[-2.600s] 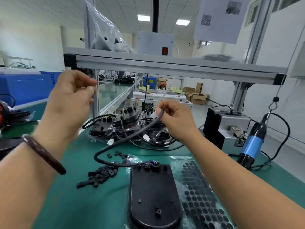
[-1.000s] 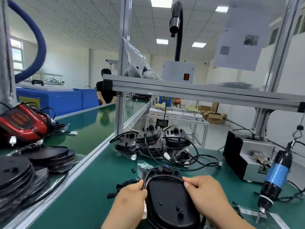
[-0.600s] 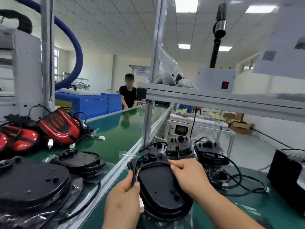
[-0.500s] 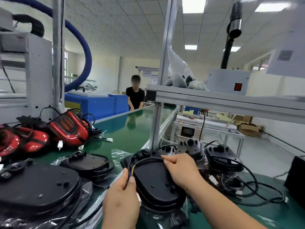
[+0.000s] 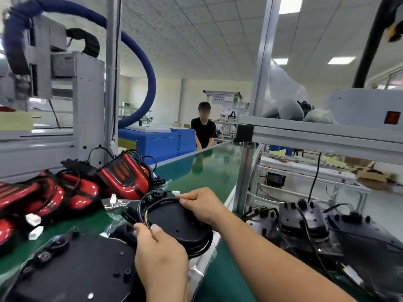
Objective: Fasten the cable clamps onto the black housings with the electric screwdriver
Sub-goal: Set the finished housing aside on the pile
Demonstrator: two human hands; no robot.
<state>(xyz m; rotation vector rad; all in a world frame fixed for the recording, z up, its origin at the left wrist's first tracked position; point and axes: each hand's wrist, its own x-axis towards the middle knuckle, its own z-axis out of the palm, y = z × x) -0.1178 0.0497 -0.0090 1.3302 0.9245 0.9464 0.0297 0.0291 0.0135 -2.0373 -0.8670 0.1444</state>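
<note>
Two hands hold one black oval plastic housing [image 5: 181, 223] low in the middle of the frame, over the edge of the green counter [image 5: 213, 171]. The left hand [image 5: 160, 249] has its fingers curled on the housing's near left rim with the thumb on top. It appears to press a bundle of thin coloured wires [image 5: 145, 216] against the rim, though blur leaves that contact uncertain. The right hand [image 5: 204, 205] grips the far rim, its fingertips pinching the black cable [image 5: 161, 200] that loops round the housing's top, just beside a small white plug [image 5: 175, 192]. At lower left lies a larger flat black cover [image 5: 72, 271]. At right, more black housings with tangled leads [image 5: 305, 223] sit beneath the aluminium shelf frame [image 5: 327, 136]. Left of centre, glossy red lamp units [image 5: 124, 177] are piled on the counter. Farther back stand a blue cabinet [image 5: 157, 142], a thick blue hose [image 5: 144, 62] arching at upper left, and a person in a black shirt [image 5: 204, 131].
</note>
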